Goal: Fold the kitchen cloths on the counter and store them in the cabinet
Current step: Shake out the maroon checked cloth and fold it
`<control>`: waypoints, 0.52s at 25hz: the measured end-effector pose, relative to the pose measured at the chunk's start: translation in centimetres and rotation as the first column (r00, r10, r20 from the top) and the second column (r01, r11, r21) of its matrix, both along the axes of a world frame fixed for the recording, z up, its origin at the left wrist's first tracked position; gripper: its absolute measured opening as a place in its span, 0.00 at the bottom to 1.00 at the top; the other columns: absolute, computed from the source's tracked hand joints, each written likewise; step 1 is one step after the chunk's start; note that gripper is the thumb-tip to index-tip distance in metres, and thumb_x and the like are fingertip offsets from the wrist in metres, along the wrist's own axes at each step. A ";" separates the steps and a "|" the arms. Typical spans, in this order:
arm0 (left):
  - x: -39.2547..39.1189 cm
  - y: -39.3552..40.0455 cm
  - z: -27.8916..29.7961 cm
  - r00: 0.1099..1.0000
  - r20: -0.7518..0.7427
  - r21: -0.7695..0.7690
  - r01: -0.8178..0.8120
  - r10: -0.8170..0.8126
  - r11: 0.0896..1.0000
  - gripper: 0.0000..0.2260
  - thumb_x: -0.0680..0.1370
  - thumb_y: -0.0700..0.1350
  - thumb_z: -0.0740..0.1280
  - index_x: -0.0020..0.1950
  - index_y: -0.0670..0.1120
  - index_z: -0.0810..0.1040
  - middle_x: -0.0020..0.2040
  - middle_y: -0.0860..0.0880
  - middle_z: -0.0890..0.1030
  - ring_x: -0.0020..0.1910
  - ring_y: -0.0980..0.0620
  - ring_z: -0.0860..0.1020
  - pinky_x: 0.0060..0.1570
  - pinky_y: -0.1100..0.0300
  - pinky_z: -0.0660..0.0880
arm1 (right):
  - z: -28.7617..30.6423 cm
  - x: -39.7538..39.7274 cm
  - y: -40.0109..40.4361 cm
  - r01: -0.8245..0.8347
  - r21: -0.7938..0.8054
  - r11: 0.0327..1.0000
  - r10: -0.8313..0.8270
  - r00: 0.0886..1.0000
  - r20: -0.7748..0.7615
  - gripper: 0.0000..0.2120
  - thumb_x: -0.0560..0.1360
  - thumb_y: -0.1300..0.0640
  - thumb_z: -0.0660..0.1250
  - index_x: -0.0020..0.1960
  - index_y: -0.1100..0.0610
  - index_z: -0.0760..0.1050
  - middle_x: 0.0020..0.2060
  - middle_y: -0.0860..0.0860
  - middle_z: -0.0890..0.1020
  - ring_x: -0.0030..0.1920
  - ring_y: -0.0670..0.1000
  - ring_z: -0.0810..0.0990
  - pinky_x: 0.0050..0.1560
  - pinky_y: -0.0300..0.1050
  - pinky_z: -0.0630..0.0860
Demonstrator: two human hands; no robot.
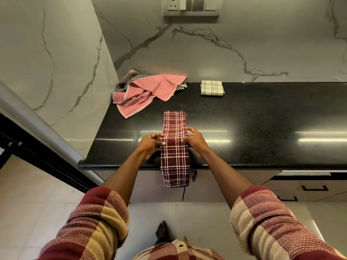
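Sleeves: rolled-up checked sleeves in maroon and cream (90, 218) on both forearms, nearest to the camera.
Foot: bare foot (161, 230) on pale tiled floor (37, 194), below the counter edge.
Cabinet: pale cabinet front (146, 186) under the counter, with black handles (314, 188) on the drawers at right.
Maroon cloth: long folded maroon cloth with white check lines (175, 147), near end hanging over the front edge of the counter, far end lying flat on top.
Left hand: left hand (151, 144) at left edge of the maroon cloth, fingers curled, thumb and fingertips pinching the fabric.
Right hand: right hand (194, 140) at right edge of the same cloth, fingers bent, gripping the fabric.
Counter: glossy black speckled stone counter (262, 119), light reflections on it.
Red cloth: unfolded red-and-white small-check cloth (146, 92), crumpled in the far left corner, lying on top of dark checked cloth (127, 77).
Cream cloth: folded cream cloth with dark check lines (212, 88), small square near the back wall, well apart from the pile.
Wall: grey-veined marble wall (206, 49) with switch plate and socket (191, 5) at top.
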State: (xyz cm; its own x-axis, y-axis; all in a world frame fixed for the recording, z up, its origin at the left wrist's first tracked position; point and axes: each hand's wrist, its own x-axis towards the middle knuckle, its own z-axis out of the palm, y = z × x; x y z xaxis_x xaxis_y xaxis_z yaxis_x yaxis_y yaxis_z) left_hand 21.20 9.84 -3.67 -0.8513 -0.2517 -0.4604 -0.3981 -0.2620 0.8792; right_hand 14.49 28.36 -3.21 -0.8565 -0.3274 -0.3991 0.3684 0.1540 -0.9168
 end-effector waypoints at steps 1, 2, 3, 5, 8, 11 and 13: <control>0.2 -0.1 0.1 0.999 -0.026 -0.080 0.039 -0.041 0.996 0.16 0.72 0.25 0.66 0.57 0.37 0.77 0.53 0.40 0.82 0.53 0.44 0.81 0.48 0.56 0.81 | 0.0 -0.1 0.1 -0.043 -0.004 0.999 0.043 0.999 -0.020 0.23 0.70 0.75 0.63 0.61 0.57 0.72 0.53 0.58 0.81 0.50 0.53 0.82 0.48 0.46 0.81; 0.4 -0.2 0.0 0.995 -0.054 -0.198 0.069 -0.081 0.978 0.17 0.71 0.25 0.67 0.59 0.36 0.77 0.53 0.39 0.82 0.52 0.44 0.81 0.50 0.56 0.81 | 0.1 -0.1 0.2 -0.084 0.007 0.996 0.084 0.995 -0.048 0.22 0.69 0.76 0.63 0.58 0.57 0.74 0.53 0.58 0.81 0.50 0.53 0.82 0.45 0.44 0.81; 0.5 -0.1 0.1 0.990 -0.083 -0.330 0.076 -0.110 0.941 0.17 0.71 0.26 0.68 0.59 0.36 0.78 0.53 0.40 0.82 0.51 0.45 0.82 0.51 0.57 0.80 | 0.2 -0.1 0.2 -0.113 0.037 0.993 0.115 0.990 -0.085 0.22 0.69 0.77 0.62 0.55 0.56 0.75 0.51 0.57 0.82 0.50 0.53 0.82 0.44 0.43 0.81; 0.7 0.3 0.3 0.979 -0.153 -0.538 0.028 -0.131 0.842 0.14 0.72 0.30 0.70 0.56 0.41 0.81 0.50 0.44 0.84 0.47 0.52 0.83 0.50 0.61 0.80 | 0.4 -0.2 0.0 -0.128 0.105 0.986 0.145 0.974 -0.173 0.21 0.68 0.77 0.62 0.51 0.54 0.77 0.48 0.55 0.83 0.50 0.53 0.82 0.45 0.43 0.81; 0.2 0.6 1.3 0.962 -0.238 -0.688 -0.071 -0.132 0.722 0.07 0.74 0.36 0.71 0.50 0.44 0.83 0.47 0.48 0.84 0.42 0.59 0.80 0.44 0.68 0.78 | 1.6 -0.4 -0.7 -0.081 0.223 0.971 0.156 0.928 -0.339 0.17 0.70 0.74 0.64 0.50 0.55 0.78 0.47 0.54 0.83 0.48 0.53 0.82 0.46 0.46 0.81; -1.3 -0.1 3.1 0.939 -0.308 -0.771 -0.155 -0.150 0.618 0.04 0.73 0.41 0.73 0.46 0.43 0.83 0.49 0.48 0.79 0.45 0.56 0.76 0.44 0.67 0.71 | 3.4 -1.8 -1.1 0.053 0.379 0.924 0.171 0.828 -0.533 0.08 0.74 0.65 0.67 0.51 0.57 0.79 0.52 0.54 0.76 0.53 0.51 0.75 0.54 0.44 0.74; -2.8 -0.6 5.3 0.921 -0.343 -0.738 -0.144 -0.184 0.659 0.04 0.75 0.43 0.71 0.47 0.44 0.81 0.48 0.49 0.80 0.47 0.54 0.77 0.47 0.61 0.74 | 5.4 -3.1 -1.4 0.075 0.380 0.922 0.170 0.803 -0.571 0.04 0.76 0.61 0.66 0.50 0.58 0.78 0.49 0.53 0.74 0.53 0.51 0.72 0.55 0.48 0.72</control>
State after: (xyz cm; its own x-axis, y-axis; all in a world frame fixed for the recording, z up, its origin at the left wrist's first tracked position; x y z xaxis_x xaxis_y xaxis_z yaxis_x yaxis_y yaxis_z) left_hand 18.42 9.23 1.58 -0.9145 -0.3452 0.2108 -0.0107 0.5416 0.8406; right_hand 11.44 26.96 2.21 -0.9482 -0.3089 0.0737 -0.2343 0.5238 -0.8190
